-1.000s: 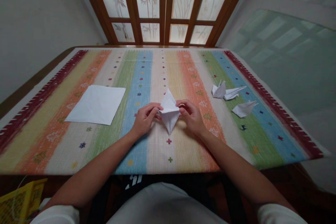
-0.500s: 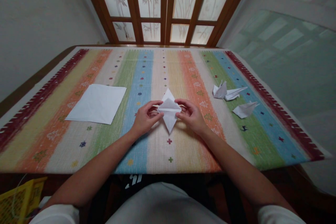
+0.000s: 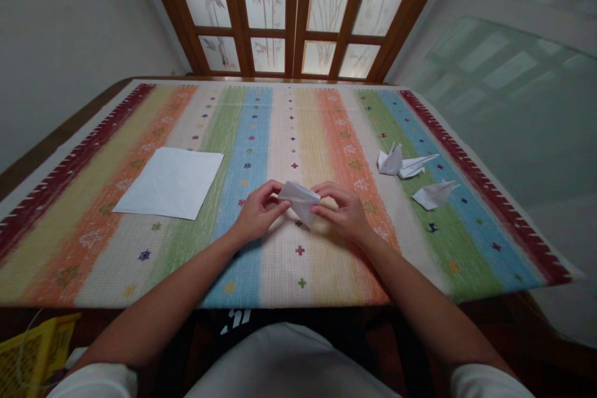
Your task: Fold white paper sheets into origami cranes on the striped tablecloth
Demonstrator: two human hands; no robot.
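Between my hands is a small folded piece of white paper (image 3: 301, 200), tilted, with a pointed flap hanging toward me. My left hand (image 3: 258, 211) pinches its left corner between thumb and fingers. The right corner is pinched the same way by my right hand (image 3: 342, 208). Beneath the paper lies the striped tablecloth (image 3: 280, 273). To the left rests a flat stack of white paper sheets or a single sheet (image 3: 170, 183); its thickness is hard to tell.
On the right side of the table lie three folded paper cranes, one upright crane (image 3: 390, 160), one long-pointed crane (image 3: 415, 166) and a nearer crane (image 3: 435, 194). A yellow basket (image 3: 40, 348) stands below the table at lower left. Wooden glazed doors (image 3: 298, 18) close the far side.
The folded paper, a long diamond before, now shows as a shorter, tilted shape; its far point no longer shows. Both hands keep their grip, and the right fingers have shifted slightly.
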